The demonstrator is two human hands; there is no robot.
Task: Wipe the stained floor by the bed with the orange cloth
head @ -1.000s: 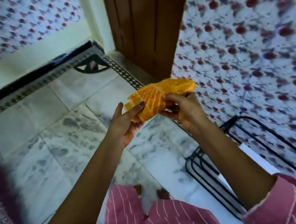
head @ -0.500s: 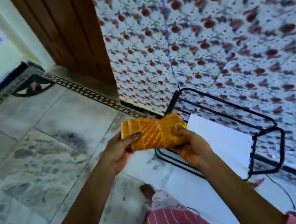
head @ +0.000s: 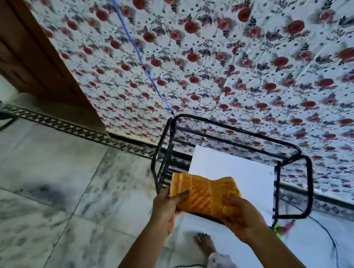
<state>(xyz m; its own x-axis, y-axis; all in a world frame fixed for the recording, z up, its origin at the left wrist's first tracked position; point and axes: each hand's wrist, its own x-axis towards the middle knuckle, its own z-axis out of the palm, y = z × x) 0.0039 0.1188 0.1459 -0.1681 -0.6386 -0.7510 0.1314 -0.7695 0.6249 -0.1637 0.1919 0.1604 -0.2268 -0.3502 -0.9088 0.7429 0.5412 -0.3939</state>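
the left hand pinches the left end of the folded orange cloth, thumb on top. the right hand grips its right end, fingers curled over the edge. the cloth hangs in the air between them, clear of the floor.

it looks soft and light, a thin woven towel folded into a pad of several layers. held by one corner it would likely sag and fall open. for wiping, a flat palm over the middle of the pad, loose edges tucked under, seems the better hold.

just beyond the hands stands a black wire rack with a white sheet on it. below the hands is a bare foot. left of the left hand spreads the marble floor, with a dark patch well apart from the cloth. i cannot tell whether that is the stain or the stone's grain.
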